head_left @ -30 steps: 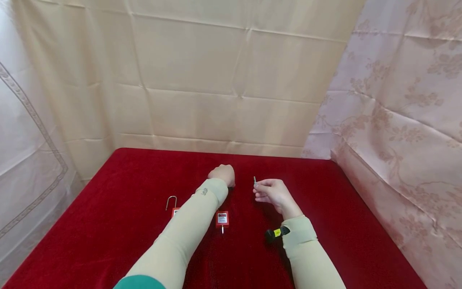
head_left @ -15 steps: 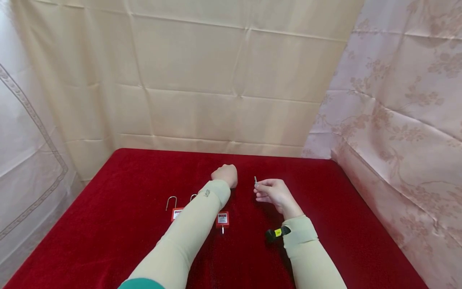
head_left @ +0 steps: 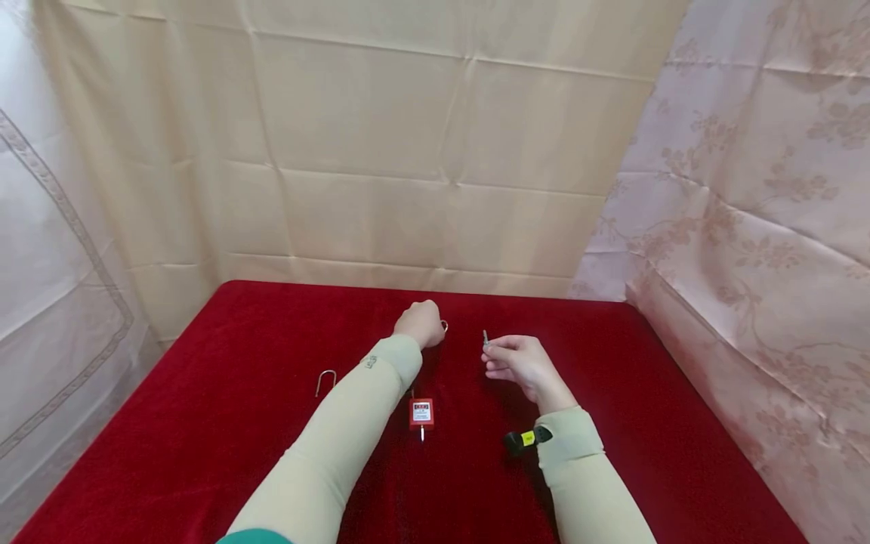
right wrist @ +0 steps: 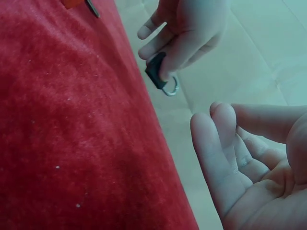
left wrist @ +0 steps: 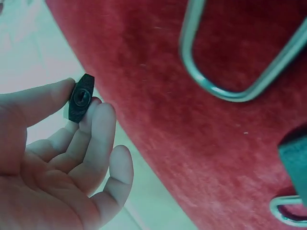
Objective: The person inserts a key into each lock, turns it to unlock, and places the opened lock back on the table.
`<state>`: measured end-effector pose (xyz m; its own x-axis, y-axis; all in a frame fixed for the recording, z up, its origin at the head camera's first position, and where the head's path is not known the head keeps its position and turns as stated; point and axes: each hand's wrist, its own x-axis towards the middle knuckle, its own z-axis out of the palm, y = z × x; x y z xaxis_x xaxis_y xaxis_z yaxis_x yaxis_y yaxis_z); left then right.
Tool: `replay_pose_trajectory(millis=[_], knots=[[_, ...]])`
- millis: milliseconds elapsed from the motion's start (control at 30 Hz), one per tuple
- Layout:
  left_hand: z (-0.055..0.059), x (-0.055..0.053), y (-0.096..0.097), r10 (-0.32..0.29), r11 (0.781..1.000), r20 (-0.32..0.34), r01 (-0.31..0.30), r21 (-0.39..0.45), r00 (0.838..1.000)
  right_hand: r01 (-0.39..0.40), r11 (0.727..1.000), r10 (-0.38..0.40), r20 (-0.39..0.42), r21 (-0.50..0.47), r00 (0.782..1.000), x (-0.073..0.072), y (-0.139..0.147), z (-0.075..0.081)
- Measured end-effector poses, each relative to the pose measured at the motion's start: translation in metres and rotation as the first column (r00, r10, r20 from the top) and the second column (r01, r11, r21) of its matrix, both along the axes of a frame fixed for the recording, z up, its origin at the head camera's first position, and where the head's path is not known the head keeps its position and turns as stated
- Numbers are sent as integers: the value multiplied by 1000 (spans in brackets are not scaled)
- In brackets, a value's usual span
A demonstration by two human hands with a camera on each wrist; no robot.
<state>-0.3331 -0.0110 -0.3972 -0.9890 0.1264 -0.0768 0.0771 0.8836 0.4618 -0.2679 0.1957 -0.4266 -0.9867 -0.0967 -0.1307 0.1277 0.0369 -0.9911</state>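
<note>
My left hand (head_left: pixel 419 323) holds a small black padlock (left wrist: pixel 81 98) between thumb and fingers. In the left wrist view its keyhole face shows; in the right wrist view its silver shackle (right wrist: pixel 171 87) sticks out past the thumb. A little to the right, my right hand (head_left: pixel 519 363) pinches a small key (head_left: pixel 485 337) upright between thumb and forefinger. The right wrist view shows those fingertips together, with the key hidden behind them. Both hands are raised over the table's far half, a short gap apart.
A red padlock (head_left: pixel 421 412) with a white label lies on the red cloth (head_left: pixel 272 340), a metal piece at its lower end. Left of it shows a shackle (head_left: pixel 326 381), its body hidden by my left sleeve. A black device (head_left: pixel 523 440) is strapped at my right wrist.
My left hand has shifted right, then back left and slightly away, and the padlock's shackle now shows beside it. The left sleeve covers the left padlock's body. My right hand has barely moved.
</note>
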Motion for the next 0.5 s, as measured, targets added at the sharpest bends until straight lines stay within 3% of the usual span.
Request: replay_pose_trajectory(millis=[267,500], knots=[[10,2,1,-62,982,-27,66,177,998,-11,999,10,-37,-32,999,3,1,12],[19,11,0,-76,932,-29,81,354,997,-28,999,27,-63,-18,998,8,1,21]])
